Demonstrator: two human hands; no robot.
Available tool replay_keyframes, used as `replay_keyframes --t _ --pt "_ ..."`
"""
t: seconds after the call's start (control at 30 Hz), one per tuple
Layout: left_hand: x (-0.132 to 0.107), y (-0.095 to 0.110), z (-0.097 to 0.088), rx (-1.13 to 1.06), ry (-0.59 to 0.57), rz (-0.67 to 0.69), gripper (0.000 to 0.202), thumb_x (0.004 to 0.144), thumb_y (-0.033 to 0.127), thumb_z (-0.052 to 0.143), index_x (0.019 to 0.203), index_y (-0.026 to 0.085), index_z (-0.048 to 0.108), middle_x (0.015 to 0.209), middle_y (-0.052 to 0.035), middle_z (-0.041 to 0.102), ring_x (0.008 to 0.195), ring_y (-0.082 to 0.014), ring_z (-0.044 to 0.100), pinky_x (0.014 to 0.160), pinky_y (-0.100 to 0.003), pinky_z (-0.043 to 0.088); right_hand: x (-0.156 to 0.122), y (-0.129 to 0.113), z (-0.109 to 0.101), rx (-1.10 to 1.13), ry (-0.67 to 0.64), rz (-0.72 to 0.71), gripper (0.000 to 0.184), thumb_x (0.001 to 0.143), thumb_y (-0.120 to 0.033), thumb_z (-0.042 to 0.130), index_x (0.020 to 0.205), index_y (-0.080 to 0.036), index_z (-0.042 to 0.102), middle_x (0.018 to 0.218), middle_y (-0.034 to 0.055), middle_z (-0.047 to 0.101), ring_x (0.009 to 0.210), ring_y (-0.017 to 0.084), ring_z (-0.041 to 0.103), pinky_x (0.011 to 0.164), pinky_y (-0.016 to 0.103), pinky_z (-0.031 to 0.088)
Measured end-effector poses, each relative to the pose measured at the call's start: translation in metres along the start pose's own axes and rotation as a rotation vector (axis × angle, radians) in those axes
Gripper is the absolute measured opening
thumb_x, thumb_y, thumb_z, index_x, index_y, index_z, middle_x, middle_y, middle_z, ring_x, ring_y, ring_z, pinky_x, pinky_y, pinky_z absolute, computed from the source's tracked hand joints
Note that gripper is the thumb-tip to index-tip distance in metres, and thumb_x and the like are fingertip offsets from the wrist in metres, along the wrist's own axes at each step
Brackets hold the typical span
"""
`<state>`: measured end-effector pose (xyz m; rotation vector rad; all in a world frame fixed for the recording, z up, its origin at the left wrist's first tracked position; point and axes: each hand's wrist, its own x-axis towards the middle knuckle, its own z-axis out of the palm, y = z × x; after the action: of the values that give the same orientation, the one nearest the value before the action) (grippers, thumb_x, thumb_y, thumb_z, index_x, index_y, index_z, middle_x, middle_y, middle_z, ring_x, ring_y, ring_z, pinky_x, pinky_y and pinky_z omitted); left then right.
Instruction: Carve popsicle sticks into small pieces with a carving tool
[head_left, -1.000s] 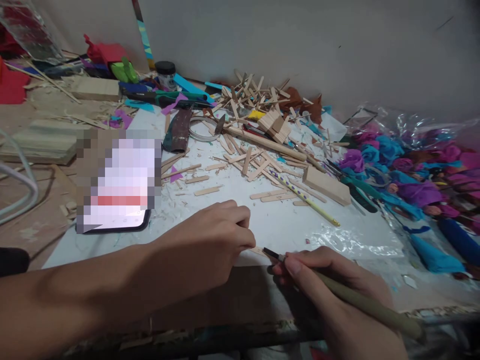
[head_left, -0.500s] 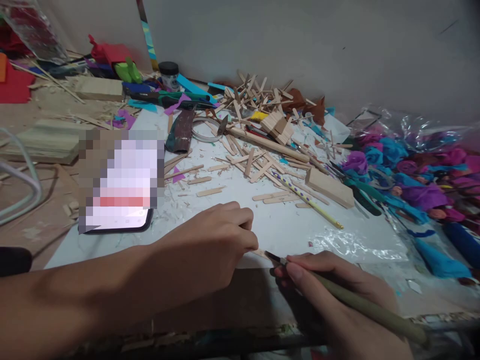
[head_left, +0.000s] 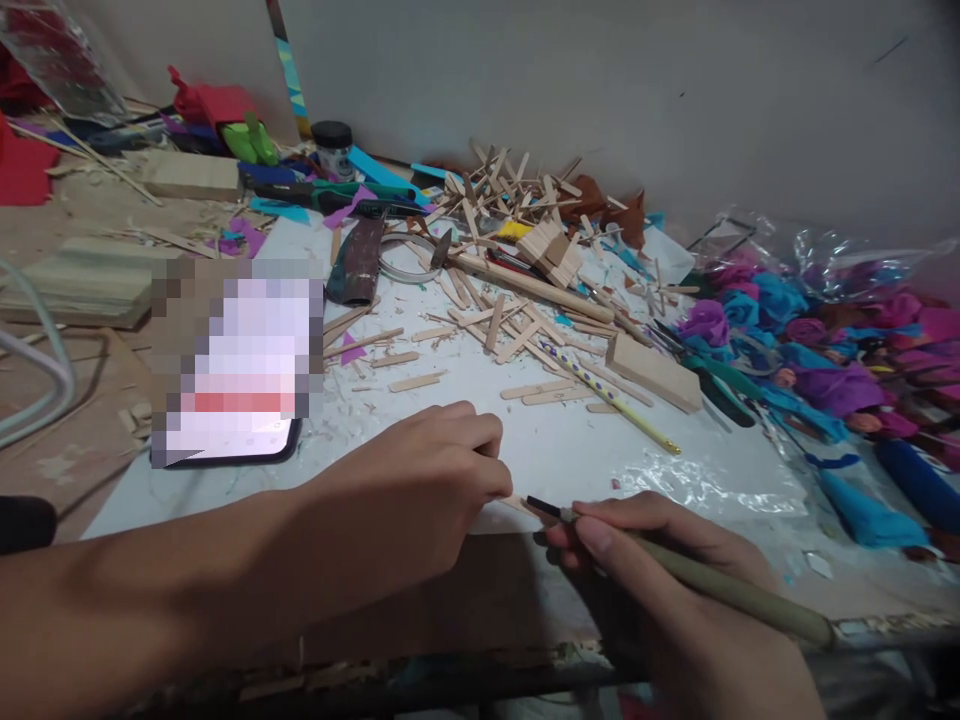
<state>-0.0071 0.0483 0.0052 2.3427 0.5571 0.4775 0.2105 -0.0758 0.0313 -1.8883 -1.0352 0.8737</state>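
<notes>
My left hand (head_left: pixel 442 480) is closed and pinches a small flat popsicle stick (head_left: pixel 517 505) near the front edge of the white sheet (head_left: pixel 420 425). Only the stick's right part shows beyond my fingers. In my right hand (head_left: pixel 660 550) is a craft knife (head_left: pixel 735 590) with a thick olive handle, gripped like a pen. Its dark blade lies at the stick, close to my left fingertips; whether it cuts in cannot be made out. Beyond my hands, several loose popsicle sticks (head_left: pixel 547 390) and a yellow pencil (head_left: pixel 622 405) with purple spots lie on the sheet.
A phone (head_left: pixel 247 440) with a lit, blurred screen lies at left. Behind are a hammer (head_left: pixel 525 280), a tape roll (head_left: pixel 411 258), a wooden block (head_left: pixel 652 372) and green-handled pliers (head_left: pixel 724 395). Crepe-paper flowers (head_left: pixel 840 390) crowd the right. The table's front edge runs below my hands.
The whole view has shifted slightly. The knife blade's tip sits a little nearer my left fingertips, and its handle is turned slightly. Both hands keep their grips.
</notes>
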Motion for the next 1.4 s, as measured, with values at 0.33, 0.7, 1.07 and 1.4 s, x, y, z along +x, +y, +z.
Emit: replay_keyframes --t 0.33,0.7,1.07,1.4 --pt "-0.003 -0.002 -0.001 -0.028 0.038 0.049 0.031 0.108 0.004 0.059 0.088 0.018 0.077 0.096 -0.003 0.07 0.091 -0.02 0.06 0.081 -0.036 0.042 0.003 0.008 -0.003 0.139 0.035 0.031 0.033 0.079 -0.058 0.101 0.084 -0.027 0.09 0.077 0.0051 0.085 0.068 0.023 0.082 0.061 0.026 0.065" --pt "-0.004 -0.001 0.0 -0.044 -0.001 0.035 0.033 0.106 0.003 0.054 0.091 0.021 0.079 0.102 -0.0027 0.073 0.094 -0.0215 0.061 0.085 -0.039 0.042 0.003 -0.005 -0.011 -0.021 0.056 -0.108 0.029 0.087 -0.058 0.092 0.08 -0.03 0.088 0.075 0.0018 0.078 0.07 0.021 0.075 0.069 0.027 0.064" --pt "-0.005 -0.001 -0.002 -0.034 -0.023 0.012 0.028 0.102 0.002 0.059 0.085 0.02 0.073 0.099 -0.0024 0.069 0.094 -0.0212 0.059 0.08 -0.037 0.042 0.02 -0.004 -0.006 -0.11 -0.127 -0.23 0.03 0.097 -0.057 0.085 0.084 -0.031 0.089 0.082 0.0021 0.085 0.076 0.021 0.078 0.071 0.023 0.064" --pt "-0.005 -0.005 0.001 -0.012 -0.001 0.041 0.03 0.108 0.006 0.058 0.085 0.019 0.073 0.097 -0.0028 0.068 0.092 -0.0206 0.056 0.079 -0.037 0.04 0.017 0.002 -0.008 -0.126 -0.146 -0.28 0.028 0.098 -0.058 0.086 0.088 -0.033 0.091 0.088 0.0032 0.087 0.081 0.024 0.082 0.076 0.027 0.07"
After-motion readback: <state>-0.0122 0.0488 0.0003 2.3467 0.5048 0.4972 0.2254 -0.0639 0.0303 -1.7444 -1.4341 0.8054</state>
